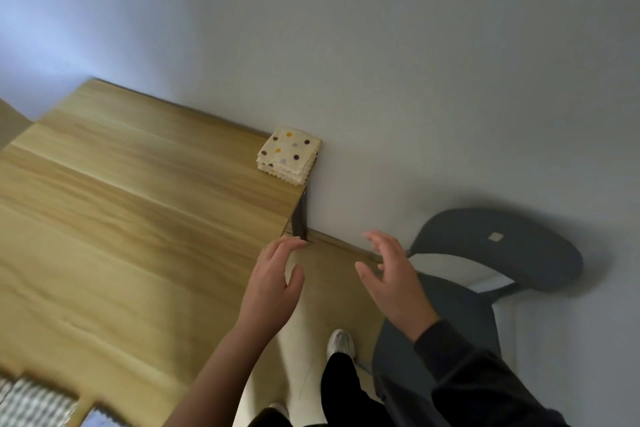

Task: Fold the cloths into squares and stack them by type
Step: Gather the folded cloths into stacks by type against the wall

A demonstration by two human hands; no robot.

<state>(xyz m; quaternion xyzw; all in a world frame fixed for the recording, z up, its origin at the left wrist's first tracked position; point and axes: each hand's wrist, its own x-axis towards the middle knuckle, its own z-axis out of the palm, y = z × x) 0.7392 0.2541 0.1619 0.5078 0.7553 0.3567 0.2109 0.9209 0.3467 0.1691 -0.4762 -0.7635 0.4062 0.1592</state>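
The dotty cloth pile point(289, 155) in the middle looks soft and light; hold it by the sides. Left hand point(273, 282) and right hand point(391, 279) are wide, holding nothing.

Cream polka-dot cloth stack point(289, 154), grey chair point(495, 250), perhaps grey-checked cloth point(31, 402)

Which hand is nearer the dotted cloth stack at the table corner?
Left. The left hand hovers open directly below the dotted cloth stack in the view, by the edge of the table; the right hand, also open, is farther right, off the table.
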